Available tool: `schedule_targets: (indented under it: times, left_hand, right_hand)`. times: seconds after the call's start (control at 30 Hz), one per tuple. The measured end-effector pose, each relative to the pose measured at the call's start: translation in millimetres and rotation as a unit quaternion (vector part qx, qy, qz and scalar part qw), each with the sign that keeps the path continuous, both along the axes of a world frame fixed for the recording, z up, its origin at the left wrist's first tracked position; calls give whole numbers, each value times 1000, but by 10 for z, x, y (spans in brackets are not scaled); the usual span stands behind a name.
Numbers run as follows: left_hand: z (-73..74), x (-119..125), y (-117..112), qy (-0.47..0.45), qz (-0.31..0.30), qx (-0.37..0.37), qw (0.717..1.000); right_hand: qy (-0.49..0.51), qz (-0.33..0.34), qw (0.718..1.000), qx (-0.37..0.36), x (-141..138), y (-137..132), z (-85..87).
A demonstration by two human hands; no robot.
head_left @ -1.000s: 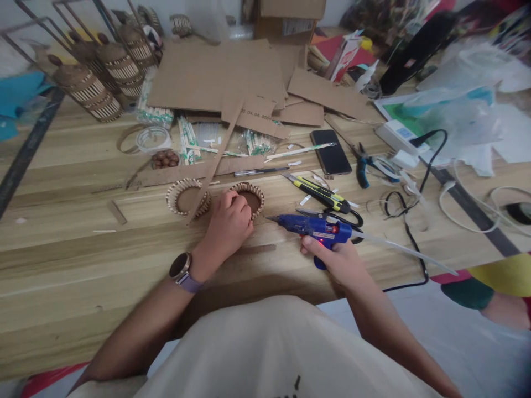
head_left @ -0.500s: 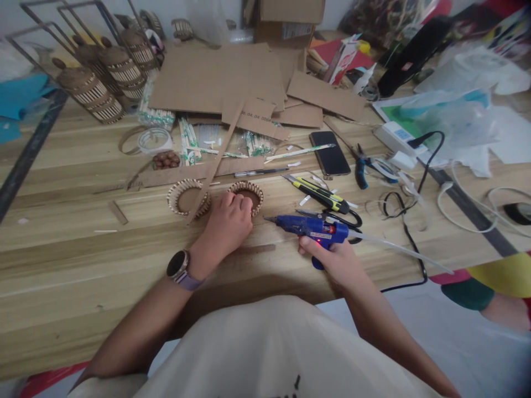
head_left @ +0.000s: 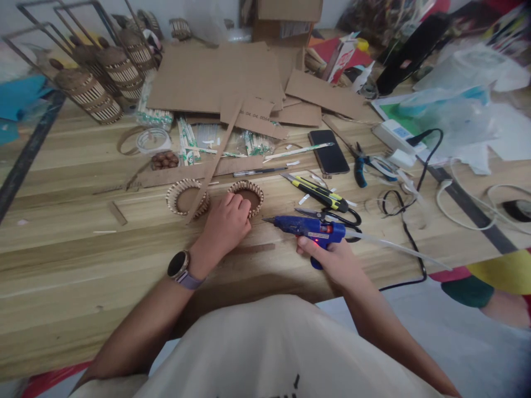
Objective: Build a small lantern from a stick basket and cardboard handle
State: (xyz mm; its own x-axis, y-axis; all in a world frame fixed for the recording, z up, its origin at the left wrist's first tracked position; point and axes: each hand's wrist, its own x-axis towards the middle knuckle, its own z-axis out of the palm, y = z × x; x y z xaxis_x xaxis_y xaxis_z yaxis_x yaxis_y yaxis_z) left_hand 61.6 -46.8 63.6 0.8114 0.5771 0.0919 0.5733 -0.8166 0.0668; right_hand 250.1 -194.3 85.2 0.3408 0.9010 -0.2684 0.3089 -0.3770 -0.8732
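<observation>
My left hand (head_left: 228, 221), with a watch on its wrist, has its fingers curled over the near left side of a small round basket (head_left: 259, 200) with a brown base and a ring of short sticks as its wall. The fingertips are partly hidden. Just left of it stands a matching round basket (head_left: 170, 200), crossed by a long cardboard strip (head_left: 219, 155). My right hand (head_left: 327, 257) is closed around the handle of a blue glue gun (head_left: 305, 225). Its nozzle points left, a short way from the basket, and a clear glue stick (head_left: 390, 246) sticks out behind.
Beyond the gun lie black scissors (head_left: 352, 215), a yellow-black cutter (head_left: 317, 192), a phone (head_left: 329, 152) and pliers (head_left: 360, 171). Cardboard sheets (head_left: 215, 77) cover the back. Stick lanterns (head_left: 89, 94) stand far left. A black cord (head_left: 409, 237) runs at right. A person's arm (head_left: 504, 304) shows lower right.
The view has shifted very slightly. Both hands hold nearly the same place, my left on the basket and my right on the glue gun.
</observation>
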Motion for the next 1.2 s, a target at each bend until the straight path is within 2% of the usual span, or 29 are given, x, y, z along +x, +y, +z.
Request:
schedule_targets:
  times: [0.33,0.5,0.63,0.73,0.83,1.03,1.2]
  left_hand:
    - [24,34,-25,19,19,6,1000]
    - [74,-41,-7,27,-11,20,999]
    - [64,-120,31,-21,-49,-14,998]
    - [33,-122,53,-21,-59,-25,998]
    - [28,-102,68,-21,-50,-23,998]
    - [129,-131,111,-99,3,-71,993]
    - [172,-139,103,-123,21,-88,988]
  right_hand:
    - [-6,12,1000,14,-33,10,36]
    - [-2,16,1000,10,-55,12,8]
    - [-17,31,999,15,-63,33,-59]
    - [-41,24,999,15,-64,48,-112]
    - [-56,16,998,13,-65,55,-139]
    - [-42,0,999,22,-69,52,-112]
    - [-40,-3,998,38,-91,76,-99]
